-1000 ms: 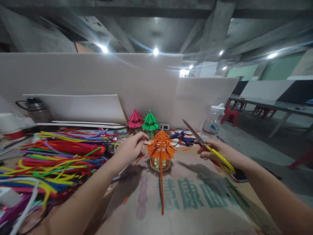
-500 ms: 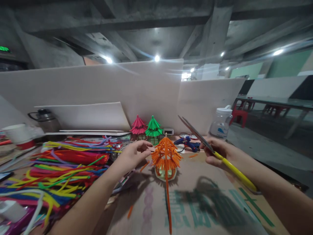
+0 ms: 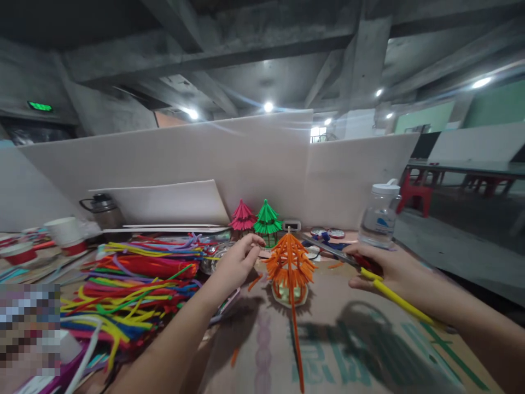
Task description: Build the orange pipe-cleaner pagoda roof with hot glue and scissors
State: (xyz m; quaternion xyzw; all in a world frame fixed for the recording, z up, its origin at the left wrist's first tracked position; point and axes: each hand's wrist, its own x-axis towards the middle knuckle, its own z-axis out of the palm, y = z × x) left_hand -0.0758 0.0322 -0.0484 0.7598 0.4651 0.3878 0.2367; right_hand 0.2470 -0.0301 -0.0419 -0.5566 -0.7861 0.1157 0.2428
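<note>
Head view
Room: a bare concrete hall with ceiling beams and spot lamps; white foam boards [image 3: 205, 164] stand along the desk's far edge as a screen, with a looser sheet leaning against them.
Desk: a worktop covered with printed brown cardboard [image 3: 369, 350] bearing green characters, which serves as a working mat.
Orange pagoda: the pipe-cleaner tower [image 3: 290, 262] stands upright on a pale base at the middle of the desk, between the two hands; one long orange stem [image 3: 297, 339] runs from it toward the near edge, uncut.
Left hand: the left hand [image 3: 237, 265] is just left of the orange roof, thumb and forefinger pinched near its eaves; whether they grip a strand I cannot tell, the tips are too small to read.
Right hand: the right hand [image 3: 383, 268] is closed around the scissors [image 3: 369, 271], yellow handle trailing back along the wrist, blades pointing left toward the pagoda and nearly shut, apart from it.
Finished models: a pink pagoda [image 3: 243, 214] and a green pagoda [image 3: 267, 216] stand side by side at the far edge, out of the working space.
Supply: a heap of coloured pipe cleaners [image 3: 131, 279] fills the left side, within the left arm's reach.
Others: a plastic bottle [image 3: 379, 216] stands near the far right corner, a dark kettle [image 3: 102, 210] and paper cups [image 3: 65, 232] at the far left.
</note>
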